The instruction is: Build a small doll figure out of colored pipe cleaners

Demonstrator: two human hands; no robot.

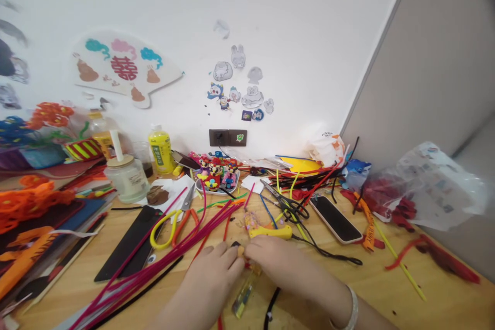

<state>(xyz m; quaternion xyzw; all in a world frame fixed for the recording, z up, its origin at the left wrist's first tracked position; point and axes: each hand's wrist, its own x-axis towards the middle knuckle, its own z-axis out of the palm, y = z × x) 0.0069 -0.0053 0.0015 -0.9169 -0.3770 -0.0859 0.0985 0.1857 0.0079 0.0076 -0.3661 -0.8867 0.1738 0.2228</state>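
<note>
Landmark: yellow glue gun (pixel 273 232). Left of it, a bundle of magenta pipe cleaners (pixel 166 250) runs diagonally, its near end at lower left. Your left hand (pixel 212 273) is to the near left of the gun, fingers curled narrow, tips reaching a small tan piece (pixel 241 251). That piece sits just to the near left of the gun, between your two sets of fingertips; which hand bears it, you cannot tell, since the fingers hide most of it. Its long axis: not readable. Nearer you than the gun, a clear yellowish object (pixel 244 294) lies lengthwise, pointing away from you. Your right hand (pixel 280 263), fingers bent and close together, is the nearer one to the gun, just this side of its body. The gun's long axis runs left to right; black cord (pixel 328 255) trails rightward.
</note>
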